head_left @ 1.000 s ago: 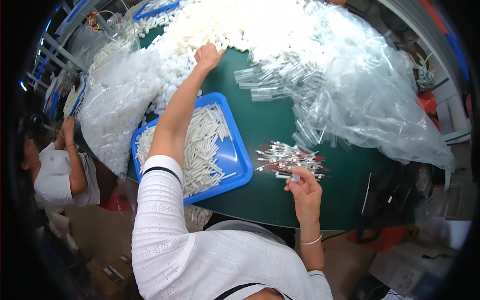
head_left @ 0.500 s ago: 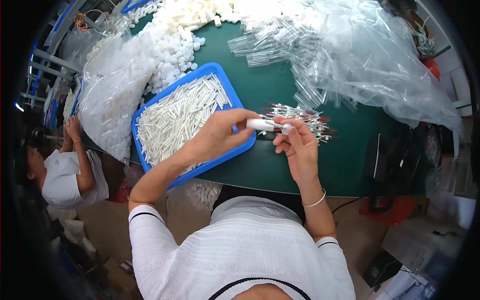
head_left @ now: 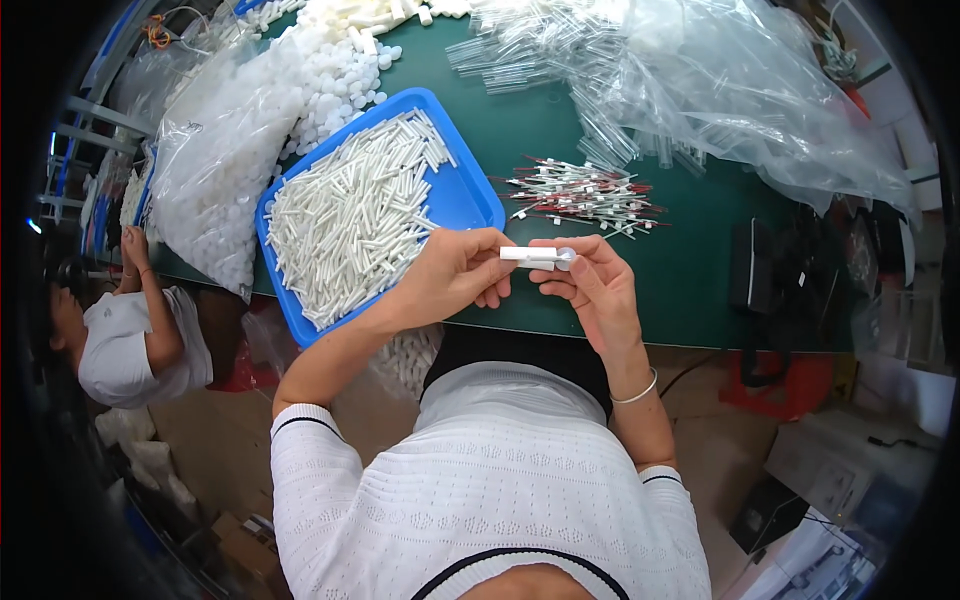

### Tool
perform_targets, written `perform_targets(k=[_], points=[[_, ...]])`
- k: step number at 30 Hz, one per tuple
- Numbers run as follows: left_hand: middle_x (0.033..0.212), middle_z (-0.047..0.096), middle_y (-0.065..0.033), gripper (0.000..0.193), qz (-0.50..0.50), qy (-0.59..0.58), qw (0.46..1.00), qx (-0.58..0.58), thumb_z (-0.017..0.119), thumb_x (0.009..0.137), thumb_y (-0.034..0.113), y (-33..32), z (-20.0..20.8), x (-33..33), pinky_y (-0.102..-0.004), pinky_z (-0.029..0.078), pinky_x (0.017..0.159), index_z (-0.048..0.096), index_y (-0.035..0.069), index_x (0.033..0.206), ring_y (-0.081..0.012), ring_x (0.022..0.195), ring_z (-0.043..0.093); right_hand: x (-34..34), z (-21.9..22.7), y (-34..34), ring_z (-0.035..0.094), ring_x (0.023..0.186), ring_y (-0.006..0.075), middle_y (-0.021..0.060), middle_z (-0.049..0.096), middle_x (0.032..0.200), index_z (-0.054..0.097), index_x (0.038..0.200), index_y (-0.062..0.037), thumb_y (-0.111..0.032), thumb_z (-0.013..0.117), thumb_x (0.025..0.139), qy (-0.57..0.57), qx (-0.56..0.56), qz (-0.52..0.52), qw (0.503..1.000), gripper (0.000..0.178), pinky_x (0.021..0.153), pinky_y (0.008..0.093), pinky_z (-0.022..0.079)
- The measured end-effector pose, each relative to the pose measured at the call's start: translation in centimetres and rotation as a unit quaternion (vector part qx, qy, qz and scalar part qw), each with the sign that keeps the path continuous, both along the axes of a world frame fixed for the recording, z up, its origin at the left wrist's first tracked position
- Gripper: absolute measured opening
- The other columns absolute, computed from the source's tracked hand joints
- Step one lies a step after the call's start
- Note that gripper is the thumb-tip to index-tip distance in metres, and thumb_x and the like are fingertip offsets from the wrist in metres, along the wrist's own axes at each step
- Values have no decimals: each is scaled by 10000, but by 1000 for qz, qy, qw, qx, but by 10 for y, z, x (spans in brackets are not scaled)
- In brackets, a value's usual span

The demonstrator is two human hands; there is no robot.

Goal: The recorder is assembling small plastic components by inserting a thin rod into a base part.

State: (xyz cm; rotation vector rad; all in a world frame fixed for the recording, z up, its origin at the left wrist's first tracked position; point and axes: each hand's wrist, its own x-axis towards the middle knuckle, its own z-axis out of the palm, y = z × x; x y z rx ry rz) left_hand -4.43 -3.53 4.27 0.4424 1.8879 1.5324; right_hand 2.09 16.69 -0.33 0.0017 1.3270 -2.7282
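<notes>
Between both hands, just above the table's front edge, lies a white tube (head_left: 524,254), held level. Thumb and fingers of my left hand (head_left: 452,272) are closed on its left end. At the other end, my right hand (head_left: 603,290) pinches a small round translucent cap (head_left: 566,258) against or right beside the tube; whether the cap is seated cannot be made out. To the left stands a blue tray (head_left: 470,205) heaped with short white sticks (head_left: 345,220). Beyond my right hand is a pile of thin white sticks with red ends (head_left: 585,193).
A clear bag of round white caps (head_left: 215,170) sits left of the tray, with loose white caps (head_left: 335,105) beside it. Clear tubes (head_left: 510,55) and a large plastic bag (head_left: 740,90) cover the back right. Black objects (head_left: 775,265) lie at right. Another person (head_left: 140,330) works at far left.
My hands have come slightly closer together, and the white tube now shows its full side with the cap at its right end. The whole view has shifted a little.
</notes>
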Motion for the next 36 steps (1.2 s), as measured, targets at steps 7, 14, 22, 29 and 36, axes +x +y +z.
perform_targets(k=[7, 14, 22, 29, 36], points=[[712, 645, -45, 154, 1, 46, 998, -34, 561, 927, 74, 2, 3, 7, -221, 490, 520, 613, -22, 1035, -81, 590, 616, 2, -3, 2, 672, 953, 233, 220, 614, 1177, 551, 1108, 52, -88, 576, 944, 13, 51, -6, 999, 217, 811, 295, 569], [866, 656, -55, 257, -3, 161, 984, -69, 577, 932, 59, 12, 6, 17, -220, 504, 578, 550, 19, 1184, -81, 703, 611, 8, -7, -11, 620, 1014, 146, 120, 640, 1082, 561, 1124, 42, 12, 617, 898, 61, 139, -67, 986, 235, 886, 256, 516], [772, 641, -92, 178, -125, 147, 981, 13, 600, 923, 170, 46, 12, -40, -308, 454, 616, 575, 22, 1019, -175, 644, 582, -3, 10, 13, 616, 875, 295, 91, 649, 909, 645, 958, -48, -27, 767, 685, 286, 585, -243, 719, 300, 784, 387, 471], [859, 561, -67, 152, -95, 672, 719, -151, 736, 715, 149, 139, -44, -99, -344, 460, 743, 671, 77, 833, -247, 861, 520, 22, 17, 40, 633, 813, 272, 104, 679, 928, 661, 996, -46, -31, 748, 745, 138, 556, -229, 787, 266, 720, 341, 495], [1020, 647, -74, 218, -67, 152, 981, 100, 608, 927, 102, 78, -6, -60, -247, 476, 768, 517, 6, 1100, -103, 886, 604, 27, 41, 58, 614, 799, 137, 77, 675, 920, 653, 1071, -9, -7, 717, 807, 154, 491, -243, 822, 272, 718, 253, 486]])
